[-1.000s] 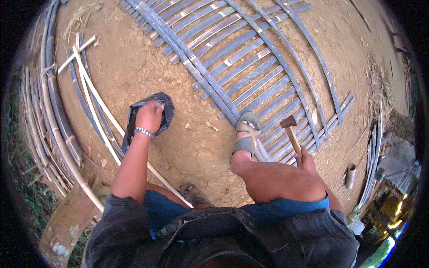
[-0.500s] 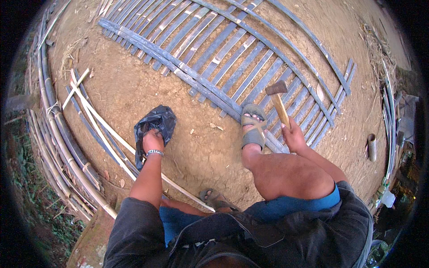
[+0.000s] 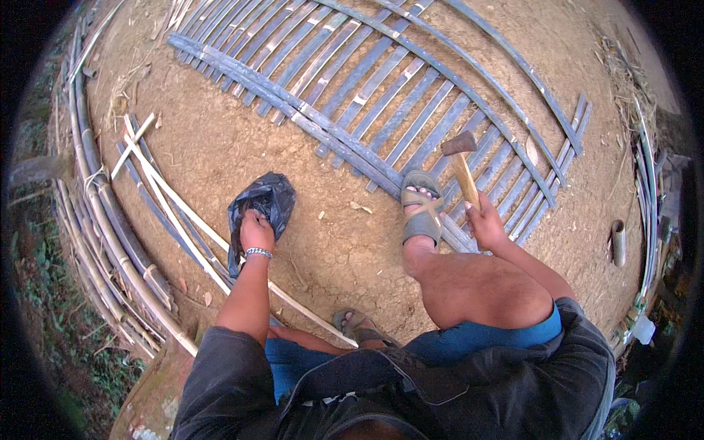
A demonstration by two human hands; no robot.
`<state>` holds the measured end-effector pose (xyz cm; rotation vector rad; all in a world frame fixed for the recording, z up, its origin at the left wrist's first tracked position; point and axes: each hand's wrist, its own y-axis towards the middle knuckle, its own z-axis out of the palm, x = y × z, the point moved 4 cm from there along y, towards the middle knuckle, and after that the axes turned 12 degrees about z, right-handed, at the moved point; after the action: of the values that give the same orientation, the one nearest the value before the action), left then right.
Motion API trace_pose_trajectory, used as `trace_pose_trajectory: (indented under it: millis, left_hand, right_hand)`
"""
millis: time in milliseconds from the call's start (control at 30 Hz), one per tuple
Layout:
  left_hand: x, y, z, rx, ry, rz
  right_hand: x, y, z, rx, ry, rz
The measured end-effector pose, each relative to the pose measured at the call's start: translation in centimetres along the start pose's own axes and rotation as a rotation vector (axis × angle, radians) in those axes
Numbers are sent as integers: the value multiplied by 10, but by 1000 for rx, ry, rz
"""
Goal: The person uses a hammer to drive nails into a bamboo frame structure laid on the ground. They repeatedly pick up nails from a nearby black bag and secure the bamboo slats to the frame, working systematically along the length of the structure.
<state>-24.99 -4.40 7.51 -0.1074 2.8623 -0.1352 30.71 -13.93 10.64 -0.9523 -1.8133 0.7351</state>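
Bag of crumpled black plastic (image 3: 275, 192) surrounds the fingers of the left hand (image 3: 257, 233); how far they close cannot be told. The right hand (image 3: 484, 222) grips a wooden-handled tool with a dark metal head (image 3: 460, 144). A foot in a brown strapped sandal (image 3: 422, 232) covers part of the grey slatted bamboo frame (image 3: 343, 147). Pale split strips (image 3: 315, 317) pass behind the left forearm; a short bamboo tube (image 3: 619, 243) is far right.
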Motion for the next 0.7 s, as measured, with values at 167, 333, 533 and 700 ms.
trace_pose_trajectory:
  millis: [167, 333, 533, 700]
  left_hand:
    - [14, -3, -2, -144, -344, -142]
    - [-47, 0, -12, -180, -693, -93]
    - [-123, 5, 10, 52, -947, 65]
    - [-171, 17, 52, 219, -870, 20]
  right_hand:
    - [7, 1, 5, 36, 44, 49]
    - [1, 10, 0, 40, 0, 11]
    - [2, 23, 0, 72, -8, -40]
    - [12, 22, -1, 116, -1, 20]
